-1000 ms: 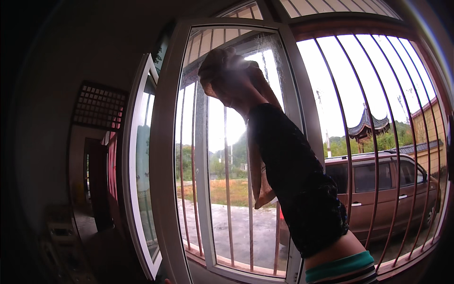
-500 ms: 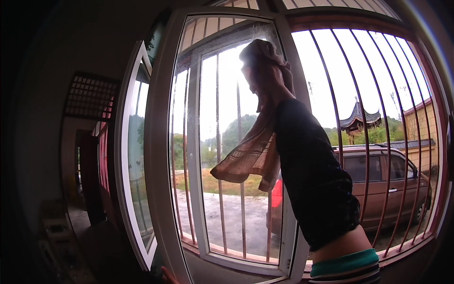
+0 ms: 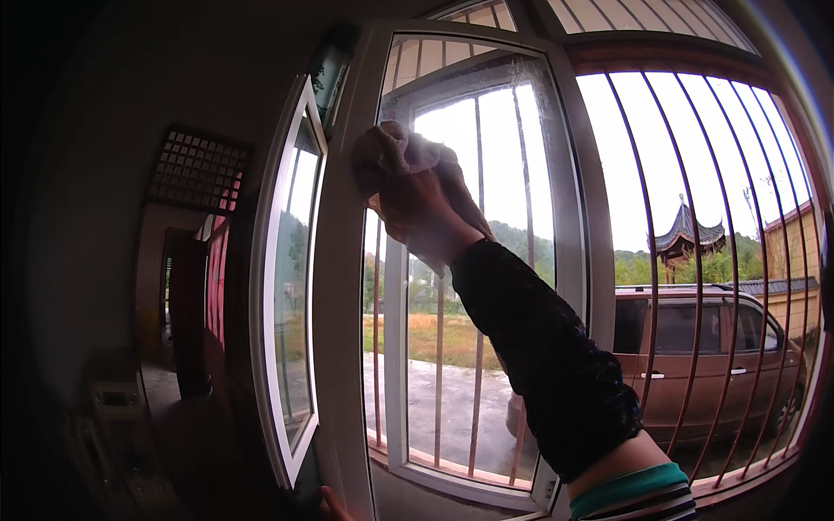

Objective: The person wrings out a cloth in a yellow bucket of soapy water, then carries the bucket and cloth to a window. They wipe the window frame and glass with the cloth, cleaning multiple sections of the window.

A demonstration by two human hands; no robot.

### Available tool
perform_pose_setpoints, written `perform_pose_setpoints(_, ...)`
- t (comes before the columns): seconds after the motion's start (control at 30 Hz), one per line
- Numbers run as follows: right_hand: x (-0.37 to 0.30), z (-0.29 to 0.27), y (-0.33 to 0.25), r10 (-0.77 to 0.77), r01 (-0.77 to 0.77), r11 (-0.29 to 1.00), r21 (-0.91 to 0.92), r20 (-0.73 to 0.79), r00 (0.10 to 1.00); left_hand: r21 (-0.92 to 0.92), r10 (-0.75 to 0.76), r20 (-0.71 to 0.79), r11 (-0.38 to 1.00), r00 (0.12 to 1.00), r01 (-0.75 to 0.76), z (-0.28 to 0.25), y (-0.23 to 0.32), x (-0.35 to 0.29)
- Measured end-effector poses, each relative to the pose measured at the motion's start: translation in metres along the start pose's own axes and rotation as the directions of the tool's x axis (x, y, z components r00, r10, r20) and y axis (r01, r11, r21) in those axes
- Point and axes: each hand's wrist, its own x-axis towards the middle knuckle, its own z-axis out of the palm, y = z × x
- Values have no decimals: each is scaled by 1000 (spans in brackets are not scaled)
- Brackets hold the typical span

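My right hand (image 3: pixel 415 204) is closed on a bunched brown cloth (image 3: pixel 395 149), pressed at the upper left of the glass pane (image 3: pixel 443 347), where the pane meets its white frame. Part of the cloth hangs behind the wrist. A dark sleeve covers that forearm, with a green and striped cuff below. Only a few fingers of my left hand (image 3: pixel 333 504) show at the lower edge; they close on the lower left side of the white window sash (image 3: pixel 343 391). The rest of that hand is out of the picture. Whitish smears mark the pane's upper right corner.
Another narrow sash (image 3: pixel 295 286) stands angled at the left. Dark red bars (image 3: pixel 647 234) cross the opening on the right; a brown van (image 3: pixel 695 356) and a tiled-roof pavilion (image 3: pixel 686 233) are outside. A doorway (image 3: pixel 178 304) lies in the dim room at left.
My right hand has moved the cloth left and down across the pane, from near its upper right corner to its left edge. The view has turned slightly left; my left hand stays at the sash.
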Motion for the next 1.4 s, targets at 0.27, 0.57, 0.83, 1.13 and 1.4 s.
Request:
perform_pose_setpoints(0.27,94,-14,40,-329,47,527,-849,-153,932,108,111,-60,989,992,-104,4,-9,-6)
perform_pose_setpoints(0.57,51,-181,91,-58,-395,382,-835,-449,892,204,125,-55,973,991,-112,-10,-5,-15)
perform_pose_setpoints(0.83,-4,-195,42,-220,-241,28,-970,-241,945,220,75,9,973,997,-75,3,-10,-12)
perform_pose_setpoints(1.13,-9,-40,-18,124,-165,807,-567,-111,986,-63,72,50,996,996,-69,-10,16,-16)
perform_pose_setpoints(1.4,-102,73,-34,33,21,907,-420,120,992,-302,144,46,945,989,-123,4,39,-14)
